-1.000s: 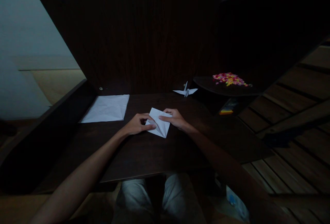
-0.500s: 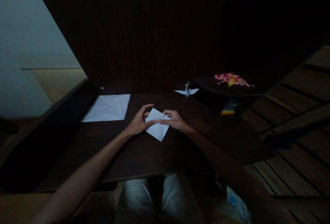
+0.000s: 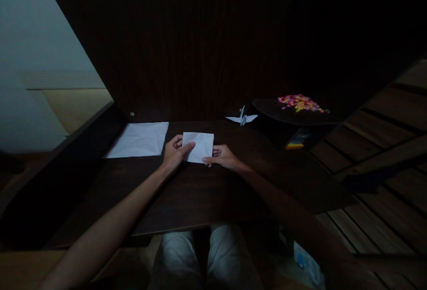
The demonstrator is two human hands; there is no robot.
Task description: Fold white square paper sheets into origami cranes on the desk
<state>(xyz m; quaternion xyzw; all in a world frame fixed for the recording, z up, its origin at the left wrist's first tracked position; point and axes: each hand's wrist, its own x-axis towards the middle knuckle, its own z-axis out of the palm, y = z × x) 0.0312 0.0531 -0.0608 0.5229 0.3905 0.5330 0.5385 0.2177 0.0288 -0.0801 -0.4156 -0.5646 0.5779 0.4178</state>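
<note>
So, from my end I see both forearms angling inward over the table, hands apart with the folded paper between them. The left hand pinches its left side, thumb laid across the face; the right hand grips the lower right corner — thumb on top, fingers behind. I see a paper crane beyond, and paper sheets at left.
</note>
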